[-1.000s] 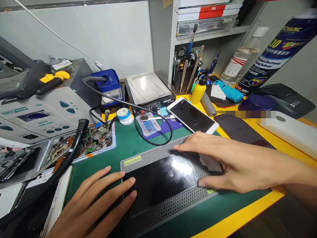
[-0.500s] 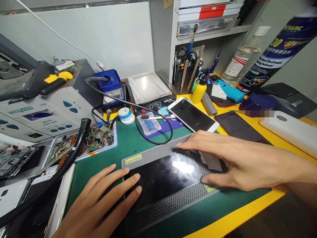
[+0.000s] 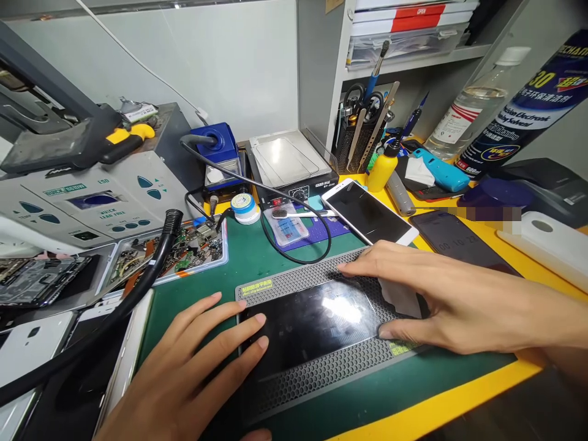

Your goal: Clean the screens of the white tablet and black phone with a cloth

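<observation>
Black phone (image 3: 303, 324) lies flat, screen side unclear, on a grey honeycomb pad (image 3: 321, 373), which rests on a green mat (image 3: 376, 399) over the yellow worktop (image 3: 459, 398).

Left hand (image 3: 184, 373): fingers spread, no grasp seen; fingertips at the left end of the phone. Right hand (image 3: 454, 300): thumb at the near right corner of the phone, forefinger beside its far edge, the two well apart. Whether it grips cannot be told; its other fingers are hidden. A pale scrap (image 3: 402, 298) shows partly beneath this hand.

Beyond the pad: white-framed phone (image 3: 372, 211), tilted against the pad's line; a small brush (image 3: 316, 214); a blue-and-white tub (image 3: 245, 209). A yellow bottle (image 3: 382, 171) stands behind the white-framed phone.
</observation>
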The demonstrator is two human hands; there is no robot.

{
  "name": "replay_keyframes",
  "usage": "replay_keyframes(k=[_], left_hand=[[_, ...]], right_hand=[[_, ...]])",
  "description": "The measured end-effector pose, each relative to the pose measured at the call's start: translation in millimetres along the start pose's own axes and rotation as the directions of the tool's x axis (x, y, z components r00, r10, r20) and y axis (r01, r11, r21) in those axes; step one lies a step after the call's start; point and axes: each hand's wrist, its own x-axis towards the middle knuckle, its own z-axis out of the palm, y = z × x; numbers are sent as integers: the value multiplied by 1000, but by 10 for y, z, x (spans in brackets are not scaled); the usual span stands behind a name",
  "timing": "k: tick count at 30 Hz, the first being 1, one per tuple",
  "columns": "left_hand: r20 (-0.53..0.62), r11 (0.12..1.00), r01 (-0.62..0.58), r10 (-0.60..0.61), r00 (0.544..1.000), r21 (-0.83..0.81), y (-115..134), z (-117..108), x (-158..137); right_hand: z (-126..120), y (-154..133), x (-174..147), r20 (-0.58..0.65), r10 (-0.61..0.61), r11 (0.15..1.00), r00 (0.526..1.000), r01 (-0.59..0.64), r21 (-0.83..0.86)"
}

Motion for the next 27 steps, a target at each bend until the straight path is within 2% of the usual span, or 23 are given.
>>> replay_keyframes(k=[9, 19, 27], left_hand=[[9, 998, 50, -49, 999, -39, 47, -12, -1], [-53, 1000, -15, 15, 999, -16, -69, 35, -32], [-46, 999, -43, 43, 998, 6, -122, 40, -54]], right_hand=[[12, -1, -5, -7, 22, 999, 1000, -22, 31], [7, -21, 13, -34, 5, 999, 999, -4, 40], [10, -21, -9, -5, 24, 1000, 1000, -24, 17]])
